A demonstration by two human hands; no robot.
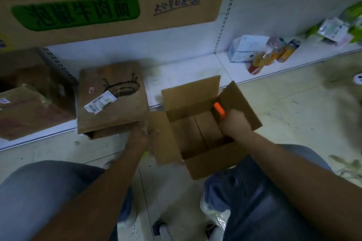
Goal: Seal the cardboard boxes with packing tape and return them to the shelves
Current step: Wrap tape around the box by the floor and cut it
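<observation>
An open cardboard box [197, 133] sits on the tiled floor [293, 107] between the person's knees, all four flaps up, nothing visible inside. The right hand [234, 121] reaches into its right side, fingers curled round a tool with an orange handle [219, 109]; what kind of tool it is cannot be told. The left hand [138, 137] is at the box's left flap, just beside the near edge of a closed brown box [111, 98]; blur hides whether its fingers grip anything.

That closed box lies half on the low white shelf [186, 76], half over the floor. Its top bears a black line drawing of a round structure, a small red stamp and a torn white shipping label [100, 102] whose print is too small to read.

On the far left, above, stands a large carton [117, 2] with a green panel of bold Chinese characters, blurred, plus handwritten-style black script to its right. Further brown boxes [29, 107] lie at the left. On the shelf to the right stand orange drink bottles [274, 55] next to a white-and-blue packet [244, 48], its lettering illegible.
</observation>
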